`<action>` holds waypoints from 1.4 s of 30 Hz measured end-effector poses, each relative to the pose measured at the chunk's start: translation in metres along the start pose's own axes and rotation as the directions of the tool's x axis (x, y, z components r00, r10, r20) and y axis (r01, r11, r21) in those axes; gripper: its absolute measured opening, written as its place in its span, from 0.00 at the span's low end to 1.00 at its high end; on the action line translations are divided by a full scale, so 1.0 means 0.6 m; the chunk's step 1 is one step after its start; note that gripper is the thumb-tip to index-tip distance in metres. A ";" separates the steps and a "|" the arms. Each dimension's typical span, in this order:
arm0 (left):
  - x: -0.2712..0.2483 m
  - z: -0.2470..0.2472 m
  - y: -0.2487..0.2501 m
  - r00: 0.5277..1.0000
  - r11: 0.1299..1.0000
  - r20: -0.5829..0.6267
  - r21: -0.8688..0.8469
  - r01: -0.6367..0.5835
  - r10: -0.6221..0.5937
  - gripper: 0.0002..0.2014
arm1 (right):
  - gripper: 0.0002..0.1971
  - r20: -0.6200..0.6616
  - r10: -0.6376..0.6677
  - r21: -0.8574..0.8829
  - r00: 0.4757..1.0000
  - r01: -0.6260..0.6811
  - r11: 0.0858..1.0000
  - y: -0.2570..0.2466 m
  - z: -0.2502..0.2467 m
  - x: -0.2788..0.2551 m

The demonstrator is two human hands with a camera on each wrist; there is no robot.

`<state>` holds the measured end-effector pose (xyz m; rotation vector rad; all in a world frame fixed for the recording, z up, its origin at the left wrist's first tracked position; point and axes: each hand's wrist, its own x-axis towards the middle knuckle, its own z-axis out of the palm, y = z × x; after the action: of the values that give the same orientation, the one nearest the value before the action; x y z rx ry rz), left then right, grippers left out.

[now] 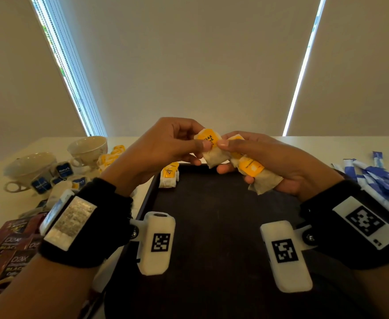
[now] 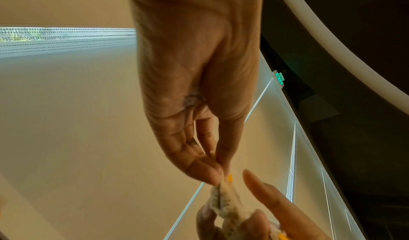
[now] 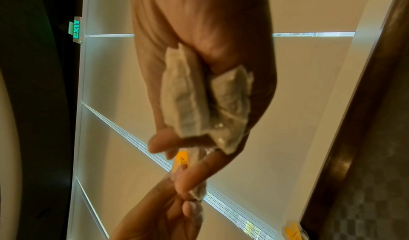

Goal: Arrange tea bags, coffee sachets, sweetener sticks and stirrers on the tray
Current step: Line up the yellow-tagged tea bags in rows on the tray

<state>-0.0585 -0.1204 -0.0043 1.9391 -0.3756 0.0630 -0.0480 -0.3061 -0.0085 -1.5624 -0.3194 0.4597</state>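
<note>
Head view. Dark rectangular tray [image 1: 212,215] lies lengthwise at centre, raised rim along its left edge; most of its matte floor is bare, and its near end is cut off by the frame. Two tea bags [image 1: 169,174] stand at the tray's far left corner. Both hands are raised above the far end of the tray. Left hand [image 1: 163,143] pinches the top tea bag [image 1: 212,147] between thumb and fingers, at its yellow tag. Right hand [image 1: 269,157] curls round a small stack of tea bags [image 1: 253,172], soft grey-white paper pouches with yellow tags; its thumb meets the left thumb. Left of the tray: loose tea bags [image 1: 110,156], two pale cups [image 1: 87,149], blue-labelled packets [image 1: 64,172], glossy dark coffee sachets [image 1: 16,249], the last blurred and cut by the frame edge. Right of the tray: blue-and-white sweetener sticks [image 1: 377,178], heaped, partly behind the right wrist strap.

Left wrist view. Left hand [image 2: 194,103] fingertips pressed together on the crinkled edge of the top tea bag [image 2: 228,203]; right hand [image 2: 276,208] enters low, cut off by the frame.

Right wrist view. Right hand [image 3: 199,68] grips the stack of tea bags [image 3: 188,95] against the palm, two fibrous pouches visible edge-on; the count is unclear. Left hand [image 3: 159,208] pinches below.
</note>
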 end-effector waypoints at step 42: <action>0.049 -0.079 -0.104 0.894 0.629 -0.023 0.702 0.334 -0.448 0.06 | 0.15 -0.148 0.043 0.003 0.988 -0.043 0.999 0.003 -0.024 0.009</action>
<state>-0.0064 -0.0625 -0.0352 2.7570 0.0080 -0.2816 -0.0365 -0.3161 -0.0107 -1.5965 -0.1715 0.3741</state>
